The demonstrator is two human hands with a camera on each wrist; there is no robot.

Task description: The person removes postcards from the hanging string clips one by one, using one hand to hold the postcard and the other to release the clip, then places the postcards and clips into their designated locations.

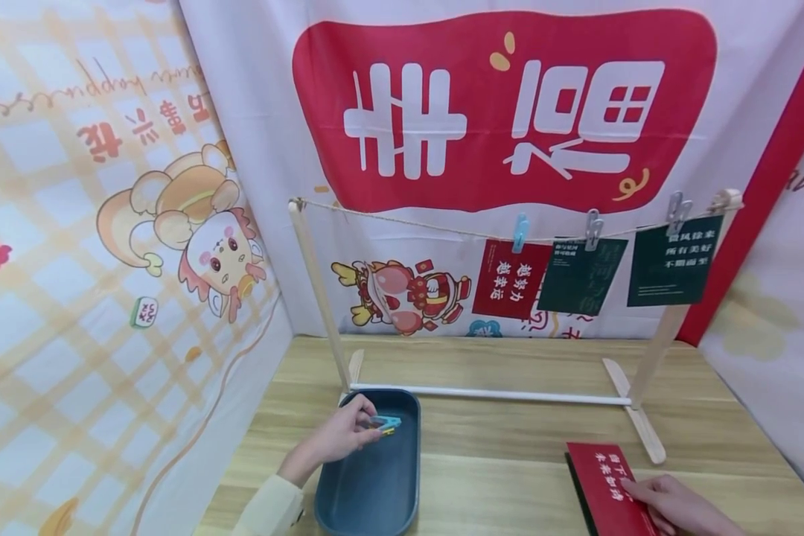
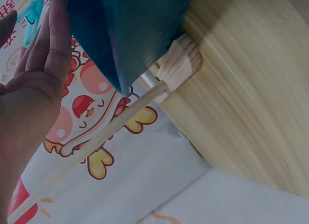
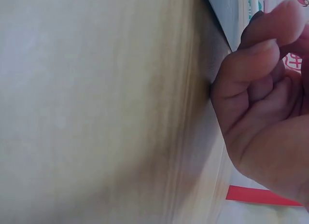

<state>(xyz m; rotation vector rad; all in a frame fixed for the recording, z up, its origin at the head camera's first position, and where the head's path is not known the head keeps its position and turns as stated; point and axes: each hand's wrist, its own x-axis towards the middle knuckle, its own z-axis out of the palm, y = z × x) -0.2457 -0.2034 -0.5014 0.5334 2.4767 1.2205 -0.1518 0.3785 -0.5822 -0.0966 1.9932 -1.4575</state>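
Observation:
My left hand [image 1: 348,430] pinches a light blue clothespin [image 1: 387,422] over the dark blue rectangular bin [image 1: 368,487]. The clothespin [image 2: 32,22] also shows between thumb and fingers in the left wrist view. A small yellow piece [image 1: 388,432] shows just beneath it; whether it is held, I cannot tell. At the front right, my right hand [image 1: 673,506] grips a red card [image 1: 606,476] with white characters by its right side, thumb on top. A dark green edge peeks out under that card. In the right wrist view the fingers [image 3: 256,64] are curled, and the card's face is hidden.
Behind the bin stands a wooden frame [image 1: 321,298] with a string [image 1: 415,223] across it. Clothespins hold a red card [image 1: 509,279] and two dark green cards [image 1: 677,260] on the string's right half. A white rod [image 1: 496,394] joins the feet. Printed cloths surround the table [image 1: 496,454].

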